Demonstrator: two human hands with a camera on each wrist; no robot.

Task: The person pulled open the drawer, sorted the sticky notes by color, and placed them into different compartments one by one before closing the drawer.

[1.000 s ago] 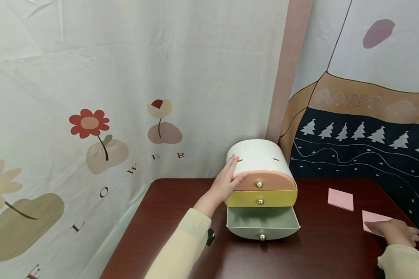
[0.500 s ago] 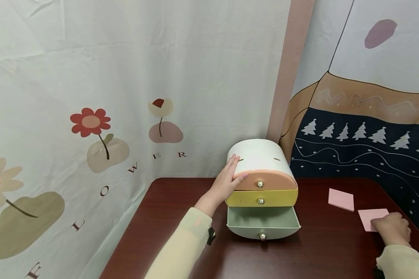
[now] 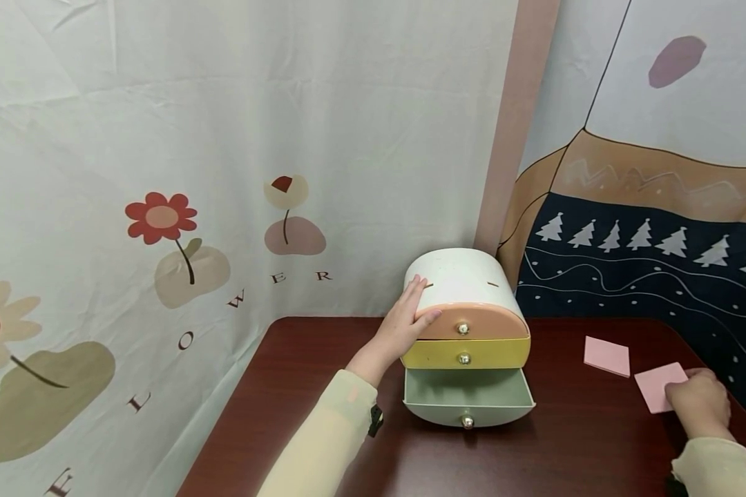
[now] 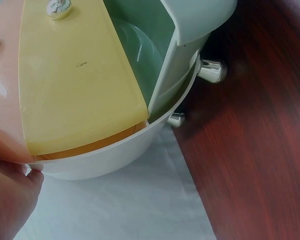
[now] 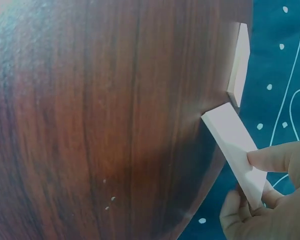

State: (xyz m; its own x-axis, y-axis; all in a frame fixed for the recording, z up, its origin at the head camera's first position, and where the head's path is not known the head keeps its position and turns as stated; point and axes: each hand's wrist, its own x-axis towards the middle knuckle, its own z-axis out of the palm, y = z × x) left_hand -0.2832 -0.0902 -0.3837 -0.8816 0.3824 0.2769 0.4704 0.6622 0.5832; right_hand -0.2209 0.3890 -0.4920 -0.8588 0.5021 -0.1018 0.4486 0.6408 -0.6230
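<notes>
A small rounded cabinet (image 3: 456, 269) with a white shell stands on the table. Its peach drawer (image 3: 432, 319) and yellow drawer (image 3: 432, 353) are in, and the bottom green drawer (image 3: 435, 413) is pulled out with nothing visible inside. My left hand (image 3: 394, 335) rests along the cabinet's left side, fingers extended, thumb at the peach front. Over on the right, my right hand (image 3: 699, 404) pinches a pink sticky note pad (image 3: 654, 385) by its near right side. In the right wrist view the thumb lies on top of that pad (image 5: 232, 137), with fingers below its edge.
A second pink pad (image 3: 607, 355) lies just beyond the held one, towards the cabinet. The dark red wooden table (image 3: 572, 442) meets a white flowered curtain (image 3: 348, 138) at the back and left. A navy cloth with trees (image 3: 634, 269) hangs along the right.
My right hand has closed its grip on the near pad. That pad has shifted slightly left and turned. The left hand and cabinet have stayed in place.
</notes>
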